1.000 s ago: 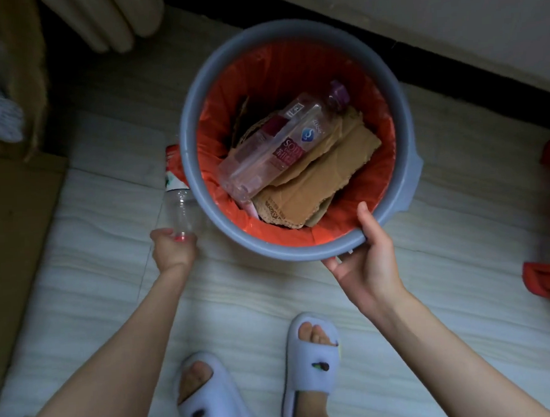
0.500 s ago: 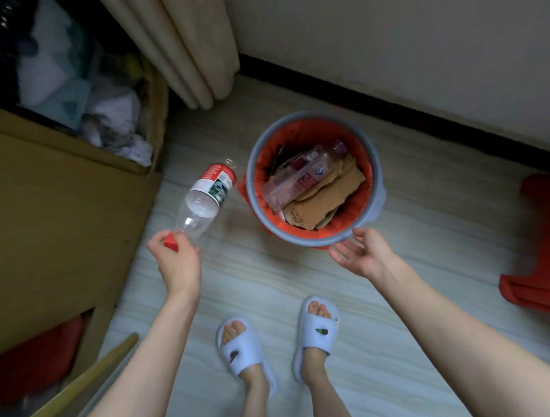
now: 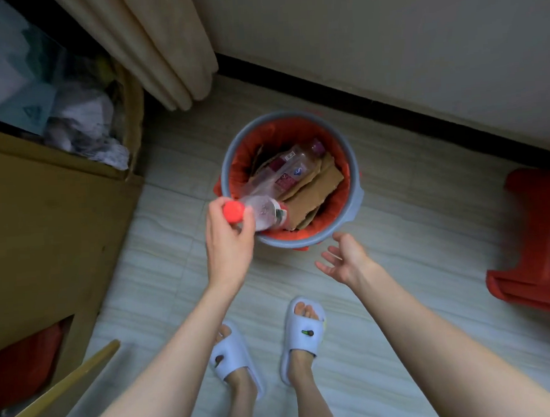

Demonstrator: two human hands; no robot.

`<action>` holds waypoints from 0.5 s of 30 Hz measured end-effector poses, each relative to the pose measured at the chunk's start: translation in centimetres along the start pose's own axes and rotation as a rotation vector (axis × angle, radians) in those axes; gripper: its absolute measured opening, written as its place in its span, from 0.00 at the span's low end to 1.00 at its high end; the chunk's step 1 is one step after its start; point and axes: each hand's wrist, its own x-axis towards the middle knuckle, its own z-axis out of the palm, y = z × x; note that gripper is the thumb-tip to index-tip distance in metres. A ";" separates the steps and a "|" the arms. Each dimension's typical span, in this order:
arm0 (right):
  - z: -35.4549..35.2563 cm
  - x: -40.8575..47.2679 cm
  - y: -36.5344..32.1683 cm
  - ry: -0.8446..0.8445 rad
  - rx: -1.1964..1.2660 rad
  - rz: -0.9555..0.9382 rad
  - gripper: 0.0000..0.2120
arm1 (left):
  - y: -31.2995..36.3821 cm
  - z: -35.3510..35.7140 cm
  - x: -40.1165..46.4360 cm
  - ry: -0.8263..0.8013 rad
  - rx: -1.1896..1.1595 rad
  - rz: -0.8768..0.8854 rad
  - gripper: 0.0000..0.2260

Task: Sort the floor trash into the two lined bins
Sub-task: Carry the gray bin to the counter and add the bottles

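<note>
A grey bin with a red liner stands on the floor ahead of my feet. Inside it lie torn cardboard pieces and a clear bottle with a purple cap. My left hand grips a clear plastic bottle with a red cap by its neck. The bottle points base-first over the bin's near left rim. My right hand hovers open, palm up, just below the bin's near rim and touches nothing.
A large cardboard box filled with clothes and bags stands at the left. A beige curtain hangs behind the bin. A red plastic stool sits at the right. A wooden stick crosses the lower left corner.
My left hand swung the red-capped bottle from the left of the bin to over its rim. My right hand let go of the bin rim and drew back, open.
</note>
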 end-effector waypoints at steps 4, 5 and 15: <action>-0.4 1.8 0.5 -0.008 -0.040 0.004 0.18 | 0.9 3.9 1.1 -0.187 0.080 0.171 0.17; -0.5 2.2 0.6 -0.018 -0.051 0.008 0.16 | 1.0 5.0 1.4 -0.276 0.094 0.160 0.21; 0.9 6.1 -0.7 -0.045 -0.056 -0.018 0.05 | -1.7 7.1 3.7 -0.324 0.058 -0.059 0.16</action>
